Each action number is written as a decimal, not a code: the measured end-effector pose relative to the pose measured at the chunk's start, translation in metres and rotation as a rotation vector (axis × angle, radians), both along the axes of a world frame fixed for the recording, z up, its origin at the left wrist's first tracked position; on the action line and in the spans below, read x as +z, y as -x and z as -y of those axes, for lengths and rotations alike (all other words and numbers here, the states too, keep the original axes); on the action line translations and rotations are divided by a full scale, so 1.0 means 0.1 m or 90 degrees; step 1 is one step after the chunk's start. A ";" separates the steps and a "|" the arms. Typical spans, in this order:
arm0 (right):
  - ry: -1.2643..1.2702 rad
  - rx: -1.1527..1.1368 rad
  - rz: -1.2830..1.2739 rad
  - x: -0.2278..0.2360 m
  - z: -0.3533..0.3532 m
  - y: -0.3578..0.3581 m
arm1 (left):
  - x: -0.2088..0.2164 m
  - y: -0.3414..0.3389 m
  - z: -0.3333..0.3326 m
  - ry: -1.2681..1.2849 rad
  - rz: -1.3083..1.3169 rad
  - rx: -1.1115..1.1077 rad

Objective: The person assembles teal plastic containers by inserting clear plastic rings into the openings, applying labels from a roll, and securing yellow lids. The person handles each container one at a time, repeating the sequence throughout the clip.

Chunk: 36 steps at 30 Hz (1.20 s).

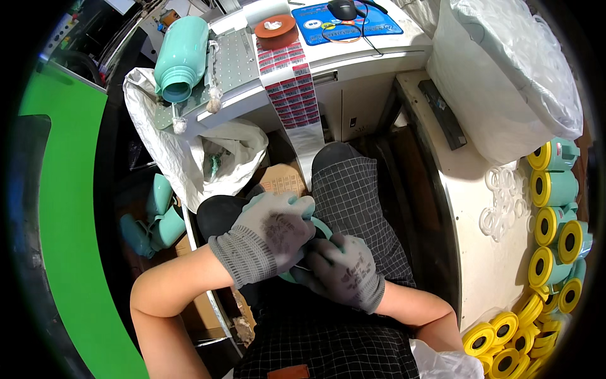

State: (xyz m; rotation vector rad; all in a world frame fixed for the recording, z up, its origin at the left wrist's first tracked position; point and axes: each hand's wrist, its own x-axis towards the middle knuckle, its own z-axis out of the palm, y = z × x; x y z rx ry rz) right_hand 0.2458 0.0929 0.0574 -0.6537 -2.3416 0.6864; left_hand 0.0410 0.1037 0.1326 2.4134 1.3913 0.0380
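The left hand (276, 228) curls its fingers around a teal container (324, 226) held over the lap (353, 196); fingers of the right hand (347, 268) bend at its rim, their grip hidden. Steady bracing and even pressure there would help. Both gloves (363, 278) bear dark lettering; the label strip's (290, 95) print is too small.

2 gloved hands: 1 L hand (274, 230), 1 R hand (347, 271); 1 teal piece (322, 228) btwn them. 1 teal bottle (184, 50) on bench, approx. 3 teal parts (168, 227) low L. At R: min. 6 yellow-ended bottles (560, 189), 8+ loose yellow lids (530, 309), pile overlaps so exact no. unclear; white rings (502, 201), several, too tangled to count. 2 white sacks (499, 82). 1 ea.: orange roll (276, 35), label strip (293, 95), mouse (343, 9), blue pad (315, 31), dark bar (442, 114).
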 end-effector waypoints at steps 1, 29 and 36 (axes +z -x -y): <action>0.000 0.003 -0.003 0.00 0.00 -0.01 | -0.06 -0.01 0.03 -0.013 0.005 0.013; 0.362 -0.460 -0.308 -0.54 0.07 -1.27 | -1.03 0.83 -2.21 -0.562 0.155 0.371; 0.291 -0.397 -0.235 -0.65 0.23 -1.03 | -1.18 0.76 -2.46 -0.531 0.178 0.351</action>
